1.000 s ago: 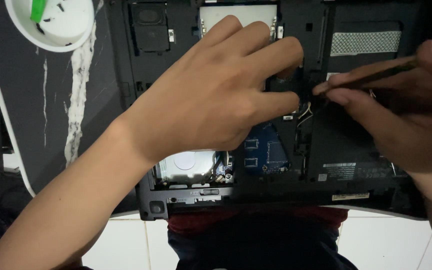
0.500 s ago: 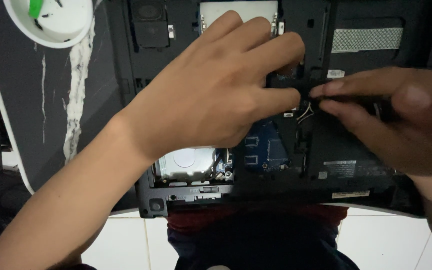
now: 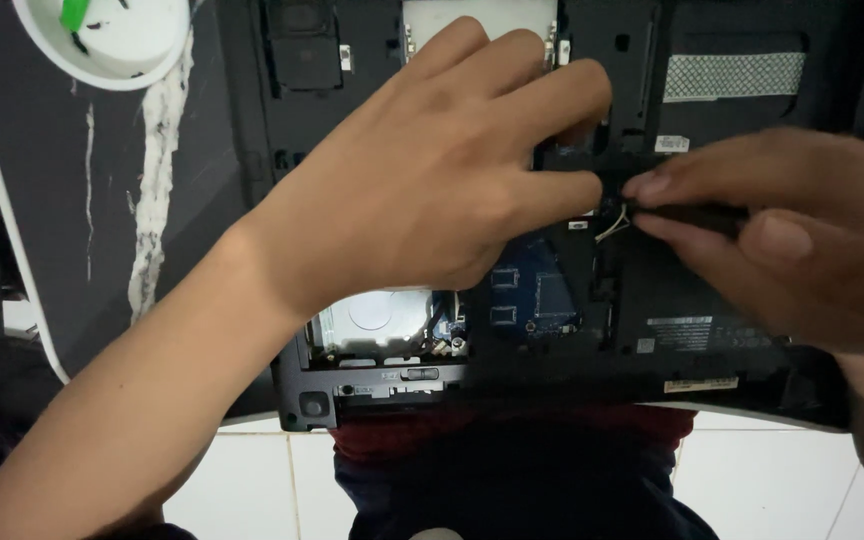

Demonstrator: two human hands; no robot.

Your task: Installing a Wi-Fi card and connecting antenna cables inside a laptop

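Observation:
A black laptop [image 3: 712,300] lies bottom-up with its cover off, showing a silver hard drive [image 3: 382,320] and a blue circuit board [image 3: 532,295]. My left hand [image 3: 432,170] lies flat over the middle of it, fingertips pressing on a black part near the centre. My right hand [image 3: 792,240] comes in from the right, pinching a thin dark tool [image 3: 697,215]. Its tip sits at thin white wires [image 3: 612,228] just beside my left fingertips. What lies under my left palm is hidden.
A white bowl [image 3: 112,40] holding a green piece [image 3: 74,12] and small dark bits stands at the back left on the dark marbled table [image 3: 102,200]. The table's near edge runs below the laptop, with white floor tiles [image 3: 252,480] and my lap [image 3: 512,470] beneath.
My right hand has turned and slid left, so the tool that stuck out at an angle now lies mostly under my fingers. My left hand has stayed put.

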